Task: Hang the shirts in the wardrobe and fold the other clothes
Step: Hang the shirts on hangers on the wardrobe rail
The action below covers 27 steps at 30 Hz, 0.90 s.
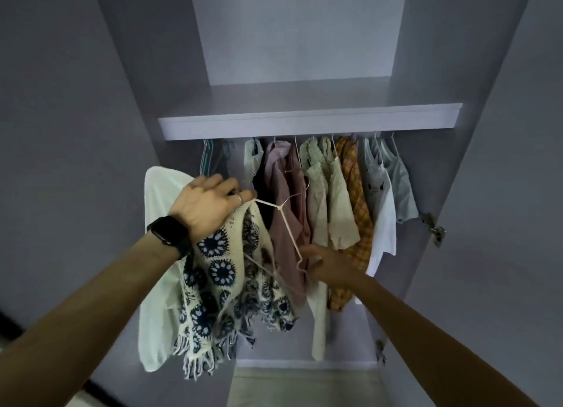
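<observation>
Cream crochet with navy flower rounds and a fringed hem: this is the crochet top (219, 272) I am working with. It hangs in front of the open wardrobe (487, 132), bunched under my left hand (210, 205) and draping down past the wrist. That hand's fingers are curled round the top's upper edge together with one arm-end of the thin pale hanger (281, 207). My right hand (329, 266) sits lower, its fingers closed on the hanger's other arm-end, though blur hides exactly how they pinch it. The hanger is therefore steeply tilted, with its hook up near the hung shirts (335, 199) under the shelf (304, 123), and the top is not yet threaded onto it. I judge the knit light, soft and stretchy, with no stiffness to hold a shape. Its open loops should catch readily on a hanger tip or on the ring on my left hand, and the fringe looks prone to tangling. I would hold it at the shoulder edge beside the neck opening, never by the fringe, and ease each hanger arm in through the neck. The hanger looks stiff but slender, so the junction under the hook seems the best place to grip it. A white garment (158, 254) hangs just behind the top.
</observation>
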Tool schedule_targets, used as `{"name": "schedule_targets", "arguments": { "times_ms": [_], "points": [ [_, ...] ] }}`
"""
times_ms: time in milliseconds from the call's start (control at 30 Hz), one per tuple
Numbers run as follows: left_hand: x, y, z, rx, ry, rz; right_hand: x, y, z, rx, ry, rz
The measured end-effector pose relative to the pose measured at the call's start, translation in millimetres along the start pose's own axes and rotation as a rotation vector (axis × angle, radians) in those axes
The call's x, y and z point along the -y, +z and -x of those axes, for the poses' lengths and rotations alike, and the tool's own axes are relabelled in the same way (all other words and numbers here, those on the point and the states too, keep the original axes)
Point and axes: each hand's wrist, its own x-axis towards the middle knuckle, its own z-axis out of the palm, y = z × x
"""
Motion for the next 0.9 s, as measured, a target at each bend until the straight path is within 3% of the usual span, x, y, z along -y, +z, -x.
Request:
{"name": "schedule_targets", "arguments": {
  "times_ms": [133,300,533,800,900],
  "points": [
    [16.7,-10.3,1.7,-0.032,0.114,-0.092,12.7,16.6,-20.1,0.183,0.012,-0.072],
    [27.8,-20.9,8.9,-0.022,0.205,-0.111,43.5,43.7,-49.6,0.042,-0.111,-0.012],
    [33.3,-28.4,22.9,0.039,0.156,-0.183,42.7,73.3,-79.9,0.045,-0.055,0.096],
    [22.4,-16.5,59.4,0.157,-0.161,-0.22,24.5,30.1,-51.2,-0.169,-0.033,0.407],
    [6.2,-14.4,53.8,0.274,-0.305,-0.187,23.2,5.2,-44.3,-0.291,0.008,0.336]
  ]
}}
